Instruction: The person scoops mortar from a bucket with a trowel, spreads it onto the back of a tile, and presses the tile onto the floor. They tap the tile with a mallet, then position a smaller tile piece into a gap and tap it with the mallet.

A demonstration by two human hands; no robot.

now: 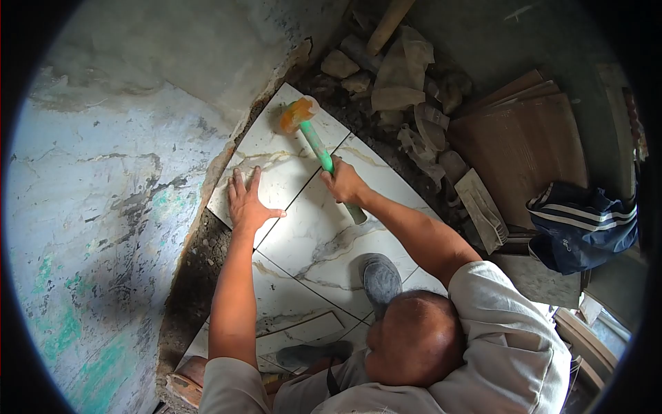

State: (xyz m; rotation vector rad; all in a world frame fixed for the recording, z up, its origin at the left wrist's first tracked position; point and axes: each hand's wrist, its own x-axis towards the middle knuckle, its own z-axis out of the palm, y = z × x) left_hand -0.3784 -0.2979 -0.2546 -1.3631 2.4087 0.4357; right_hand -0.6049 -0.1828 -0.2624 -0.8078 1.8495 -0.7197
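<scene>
My right hand point(344, 181) is wrapped round the green handle of a mallet point(317, 143). The mallet's orange and whitish head point(298, 114) is over the upper part of a white marbled tile point(283, 148); whether it touches the tile I cannot tell. My left hand point(248, 205) lies on the same tile, near its lower left edge, with fingers spread and the thumb pointing right. Thin dark joints part this tile from the neighbouring marbled tile point(331, 228) under the mallet's handle end.
A worn, patchy wall point(103, 200) rises on the left. Rubble point(340, 64) and torn bags lie beyond the tiles. At the right are brown boards point(527, 141), a trowel-like float point(481, 207) and a dark blue striped cloth point(583, 224). A shoe point(380, 279) rests on the tiles.
</scene>
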